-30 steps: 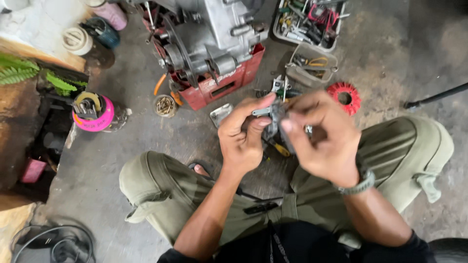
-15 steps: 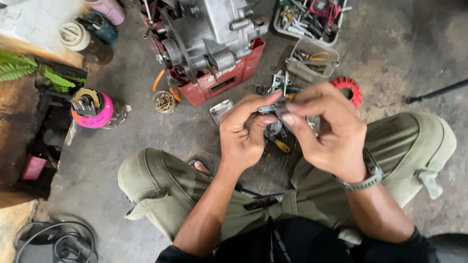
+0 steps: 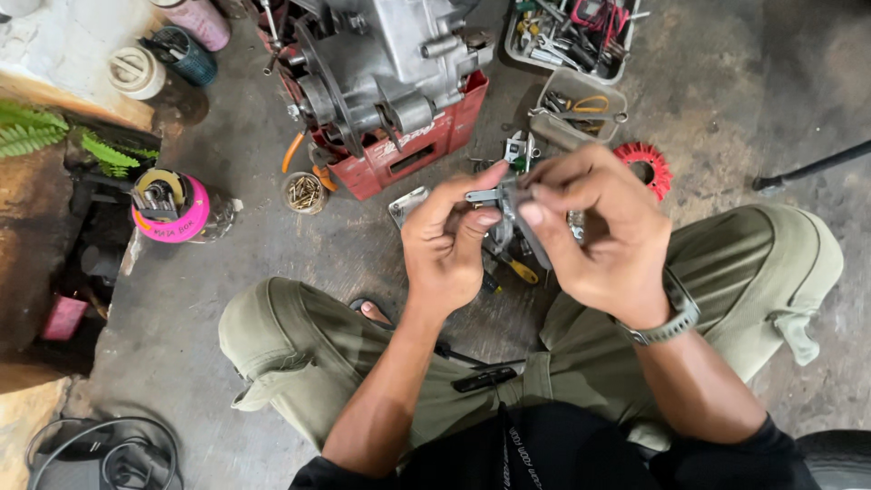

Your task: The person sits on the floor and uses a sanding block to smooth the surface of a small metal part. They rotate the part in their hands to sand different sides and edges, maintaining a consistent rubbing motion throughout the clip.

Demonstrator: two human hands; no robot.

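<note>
Item in hand: small grey metal part (image 3: pixel 510 210), held in front of us above our crossed legs in olive trousers (image 3: pixel 299 349). Our left hand (image 3: pixel 446 245) pinches its left end, thumb and forefinger closed on a short protruding pin; our right hand (image 3: pixel 606 238), with a grey wristwatch (image 3: pixel 670 319), is closed on the body from the right, fingertips pressed on top. We judge it rigid, light enough for fingertip holding, probably oily and so slippery; best held by the body's flat flanks, with the pin left for steadying. Its exact shape is partly hidden by our fingers.

On the concrete floor (image 3: pixel 254 181) just beyond: yellow-handled screwdriver (image 3: pixel 517 267), loose metal pieces, small tin of screws (image 3: pixel 304 191), red toothed ring (image 3: pixel 646 165).

Farther: grey engine block (image 3: pixel 381 63) resting on a red crate (image 3: pixel 426 145); two trays of hand tools (image 3: pixel 572 41); pink-banded container (image 3: pixel 171 209) at left; white jar (image 3: pixel 136 71); green fern fronds (image 3: pixel 54 136).
</note>
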